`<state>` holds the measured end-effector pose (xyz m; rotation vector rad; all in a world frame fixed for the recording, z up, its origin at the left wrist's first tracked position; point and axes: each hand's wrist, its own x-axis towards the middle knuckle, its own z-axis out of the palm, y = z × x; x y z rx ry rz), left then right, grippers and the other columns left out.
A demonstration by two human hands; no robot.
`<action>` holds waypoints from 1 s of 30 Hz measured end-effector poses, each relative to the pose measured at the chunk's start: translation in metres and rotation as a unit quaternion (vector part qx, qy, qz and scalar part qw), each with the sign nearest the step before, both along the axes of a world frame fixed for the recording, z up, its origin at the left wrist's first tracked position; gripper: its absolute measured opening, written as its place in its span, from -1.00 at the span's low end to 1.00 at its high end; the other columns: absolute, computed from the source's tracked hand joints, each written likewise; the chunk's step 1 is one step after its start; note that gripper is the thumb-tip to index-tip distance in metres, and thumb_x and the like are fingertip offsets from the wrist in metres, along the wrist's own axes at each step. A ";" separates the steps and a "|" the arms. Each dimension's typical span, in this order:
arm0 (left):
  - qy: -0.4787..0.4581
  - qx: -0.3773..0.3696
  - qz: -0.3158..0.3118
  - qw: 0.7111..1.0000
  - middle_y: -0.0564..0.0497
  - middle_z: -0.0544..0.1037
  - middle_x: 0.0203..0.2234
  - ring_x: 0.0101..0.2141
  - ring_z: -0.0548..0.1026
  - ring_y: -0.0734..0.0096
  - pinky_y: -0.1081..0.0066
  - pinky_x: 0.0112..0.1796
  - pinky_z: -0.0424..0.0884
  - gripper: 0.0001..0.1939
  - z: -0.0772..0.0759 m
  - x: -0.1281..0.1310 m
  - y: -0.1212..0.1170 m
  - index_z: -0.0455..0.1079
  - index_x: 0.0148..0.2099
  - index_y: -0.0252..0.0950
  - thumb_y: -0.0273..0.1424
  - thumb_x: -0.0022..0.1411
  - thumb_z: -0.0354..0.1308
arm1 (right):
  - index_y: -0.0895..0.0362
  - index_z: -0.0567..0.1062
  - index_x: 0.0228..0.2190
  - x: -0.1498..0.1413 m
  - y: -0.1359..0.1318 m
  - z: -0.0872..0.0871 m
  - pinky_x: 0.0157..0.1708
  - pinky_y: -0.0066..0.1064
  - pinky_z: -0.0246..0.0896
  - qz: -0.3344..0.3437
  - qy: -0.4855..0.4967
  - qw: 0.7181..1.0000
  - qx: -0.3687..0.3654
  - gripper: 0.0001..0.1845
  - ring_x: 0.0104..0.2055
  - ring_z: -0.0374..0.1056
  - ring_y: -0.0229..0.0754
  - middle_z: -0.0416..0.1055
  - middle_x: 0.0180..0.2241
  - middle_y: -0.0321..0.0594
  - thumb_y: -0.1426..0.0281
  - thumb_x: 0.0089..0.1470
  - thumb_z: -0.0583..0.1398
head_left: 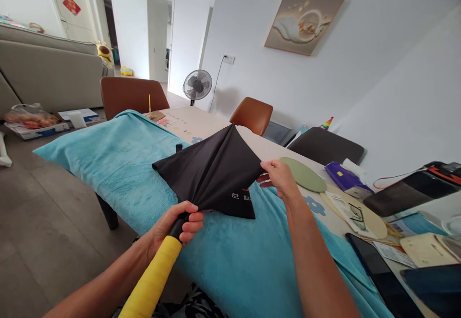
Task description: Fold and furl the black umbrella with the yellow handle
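Yellow-wrapped handle (153, 277), angled up from bottom left. Left hand (178, 222): fingers curled round the black shaft (177, 227) above it. Black umbrella (219, 174): partly spread over the blue blanket (248, 260) on the table (212, 122). Right hand (279, 176): arm reaching forward, fingers pinching the canopy's right corner.

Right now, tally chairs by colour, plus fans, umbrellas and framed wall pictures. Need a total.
Brown chairs: 2
Dark chair: 1
Fan: 1
Umbrella: 1
Framed wall picture: 1
Total: 6
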<state>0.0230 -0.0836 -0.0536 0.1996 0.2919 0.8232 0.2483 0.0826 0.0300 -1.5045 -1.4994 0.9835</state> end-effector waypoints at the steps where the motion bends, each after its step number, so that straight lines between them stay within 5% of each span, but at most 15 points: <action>1: 0.006 0.002 -0.006 1.000 0.17 0.08 -0.77 -0.77 0.04 0.69 0.67 -0.75 0.12 -0.77 0.000 0.000 0.000 0.13 -0.57 -0.32 -0.37 0.09 0.01 | 0.16 0.32 -0.60 -0.006 -0.003 0.003 -0.82 -0.52 0.13 -0.014 0.026 1.000 0.008 -0.85 -0.78 0.22 -0.30 0.28 -0.76 -0.34 0.42 -0.07 0.15; 5: 0.020 -0.002 -0.014 1.000 0.16 0.10 -0.79 -0.79 0.06 0.69 0.68 -0.76 0.11 -0.75 0.004 0.000 0.001 0.12 -0.59 -0.32 -0.36 0.08 0.01 | 0.13 0.24 -0.68 -0.024 -0.011 0.013 -0.90 -0.57 -0.16 -0.065 0.094 0.992 0.045 -0.75 -0.88 -0.07 -0.41 0.03 -0.88 -0.46 0.44 -0.03 0.11; 9: 0.040 -0.009 -0.013 0.999 0.15 0.12 -0.78 -0.78 0.08 0.69 0.68 -0.73 0.14 -0.76 0.006 0.001 0.001 0.13 -0.58 -0.33 -0.38 0.09 0.01 | 0.13 0.22 -0.72 -0.023 -0.016 0.020 -0.86 -0.58 -0.20 -0.014 0.227 0.972 -0.063 -0.71 -0.83 -0.17 -0.46 -0.05 -0.88 -0.49 0.45 -0.10 0.18; 12: 0.049 -0.002 -0.018 0.999 0.16 0.11 -0.75 -0.76 0.09 0.67 0.66 -0.71 0.16 -0.77 0.004 0.002 0.001 0.13 -0.56 -0.32 -0.39 0.10 0.02 | 0.14 0.26 -0.69 -0.023 -0.016 0.027 -0.82 -0.59 -0.10 0.057 0.290 0.946 -0.132 -0.77 -0.79 -0.10 -0.45 0.00 -0.84 -0.47 0.49 -0.13 0.19; 16: 0.043 0.011 0.002 0.999 0.14 0.14 -0.67 -0.69 0.15 0.65 0.66 -0.68 0.19 -0.83 0.000 0.004 0.001 0.18 -0.48 -0.33 -0.39 0.13 0.04 | 0.13 0.36 -0.54 -0.046 -0.005 0.041 -0.59 -0.53 0.21 0.120 0.343 0.929 -0.075 -0.92 -0.60 0.24 -0.36 0.35 -0.59 -0.33 0.52 -0.08 0.13; 19: 0.045 0.021 -0.001 0.999 0.14 0.14 -0.67 -0.68 0.16 0.65 0.65 -0.66 0.20 -0.81 0.000 0.005 0.002 0.19 -0.47 -0.34 -0.38 0.12 0.08 | 0.13 0.33 -0.57 -0.086 0.007 0.048 -0.49 -0.49 0.27 0.144 0.360 0.920 -0.057 -0.88 -0.55 0.27 -0.32 0.33 -0.59 -0.33 0.51 -0.04 0.11; 25: 0.065 0.001 -0.002 0.998 0.17 0.15 -0.71 -0.72 0.15 0.68 0.65 -0.66 0.22 -0.72 0.007 0.005 0.001 0.18 -0.50 -0.34 -0.29 0.10 0.16 | 0.16 0.30 -0.64 -0.173 0.008 0.027 -0.63 -0.52 0.15 0.127 0.411 0.898 -0.092 -0.79 -0.72 0.10 -0.39 0.21 -0.75 -0.40 0.54 -0.02 0.12; 30: 0.084 -0.008 -0.001 0.996 0.16 0.16 -0.73 -0.74 0.12 0.67 0.64 -0.69 0.21 -0.68 0.011 0.006 0.002 0.18 -0.53 -0.33 -0.25 0.14 0.11 | 0.18 0.32 -0.66 -0.198 0.003 0.008 -0.58 -0.48 0.21 0.148 0.377 0.910 -0.087 -0.78 -0.73 0.15 -0.37 0.26 -0.76 -0.36 0.55 -0.03 0.11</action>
